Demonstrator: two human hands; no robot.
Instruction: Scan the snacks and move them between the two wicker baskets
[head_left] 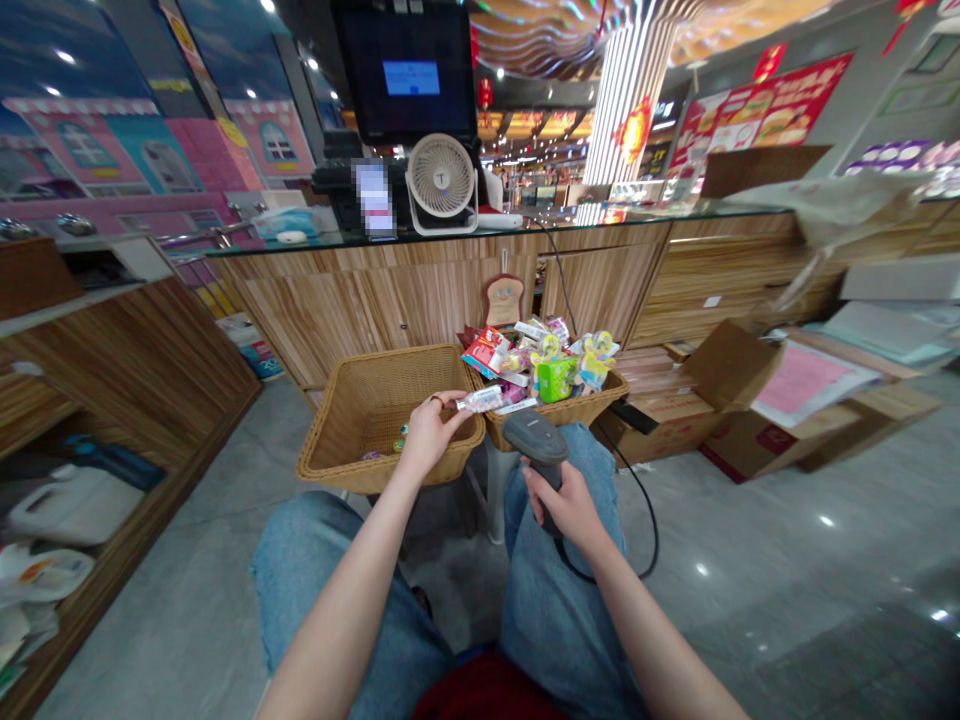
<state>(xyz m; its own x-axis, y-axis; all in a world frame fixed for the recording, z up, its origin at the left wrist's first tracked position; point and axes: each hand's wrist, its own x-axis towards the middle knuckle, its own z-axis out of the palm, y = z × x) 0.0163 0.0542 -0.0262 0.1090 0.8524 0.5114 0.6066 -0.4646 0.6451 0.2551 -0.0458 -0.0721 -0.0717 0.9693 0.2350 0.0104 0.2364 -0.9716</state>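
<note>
Wood-front bench (360,290) at back. Left wicker basket (319,440) next, few small colorful bits (401,440) toward front edge. Right wicker basket (611,393) heaped past rim with snack packs (556,380). Right hand (566,500): fingers wrapped round scanner (536,437), just off basket's front edge. Left hand (429,435): fingers pinching small wrapped packet (484,400) at right basket's left edge.

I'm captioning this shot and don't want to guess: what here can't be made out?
Head view: print on the small white wrapped packet in the left hand's grip; too small.
Head view: handle of the dark grey plastic scanner, partly under the right hand's grip.
Head view: bottom of the heaped tan wicker basket; colourful plastic packets cover it.
Head view: words on the black rectangular monitor; too small.
</note>
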